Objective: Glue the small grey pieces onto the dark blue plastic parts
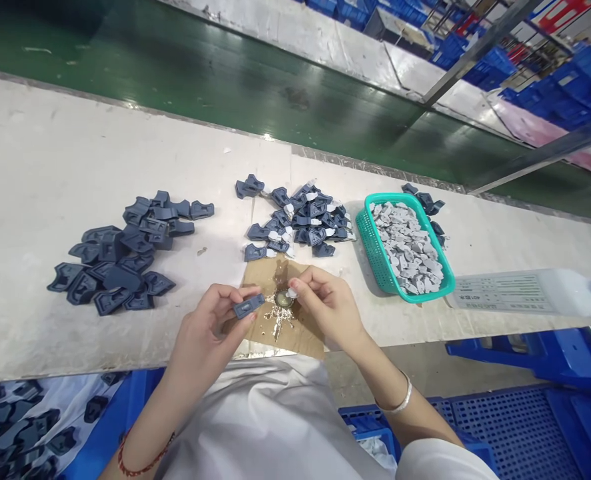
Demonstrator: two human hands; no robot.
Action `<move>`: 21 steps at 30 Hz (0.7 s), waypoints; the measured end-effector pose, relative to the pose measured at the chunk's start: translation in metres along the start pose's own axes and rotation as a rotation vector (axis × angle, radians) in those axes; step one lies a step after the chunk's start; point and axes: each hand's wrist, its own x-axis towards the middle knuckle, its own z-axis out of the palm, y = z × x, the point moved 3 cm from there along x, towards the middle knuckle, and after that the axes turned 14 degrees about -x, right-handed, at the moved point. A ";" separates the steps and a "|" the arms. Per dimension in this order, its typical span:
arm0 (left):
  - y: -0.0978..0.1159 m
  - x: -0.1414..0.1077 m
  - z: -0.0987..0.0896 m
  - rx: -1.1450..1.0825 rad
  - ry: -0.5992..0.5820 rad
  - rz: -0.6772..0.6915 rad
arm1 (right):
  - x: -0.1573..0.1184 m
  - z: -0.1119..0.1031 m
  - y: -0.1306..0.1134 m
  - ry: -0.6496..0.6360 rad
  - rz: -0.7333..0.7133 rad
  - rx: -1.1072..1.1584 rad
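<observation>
My left hand pinches a dark blue-grey plastic part by its ends, a recess facing up. Between thumb and fingertips of my right hand is a small light-grey piece, held over a small round dish of shiny liquid. The dish rests on a brown cardboard sheet, wet with spilled liquid. Behind it lies a pile of dark parts with light-grey pieces on them. More dark parts are heaped on the left. A green basket full of light-grey pieces stands to the right.
A large white bottle lies on its side at the right. Several dark parts sit behind the basket. A green conveyor belt runs beyond the table, with a metal post over it. Dark parts fill a container at lower left.
</observation>
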 end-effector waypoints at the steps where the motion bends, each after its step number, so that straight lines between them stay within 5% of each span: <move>1: -0.001 0.000 0.000 0.009 -0.018 -0.009 | 0.000 0.000 0.000 0.004 0.024 0.067; 7: -0.004 0.001 0.003 0.147 -0.100 0.082 | 0.000 0.005 -0.012 0.017 0.100 0.300; 15: -0.003 -0.005 0.007 0.465 0.012 0.444 | 0.001 0.025 -0.019 0.022 0.162 0.440; 21: -0.005 -0.006 0.008 0.552 0.020 0.555 | 0.002 0.032 -0.023 0.011 0.152 0.443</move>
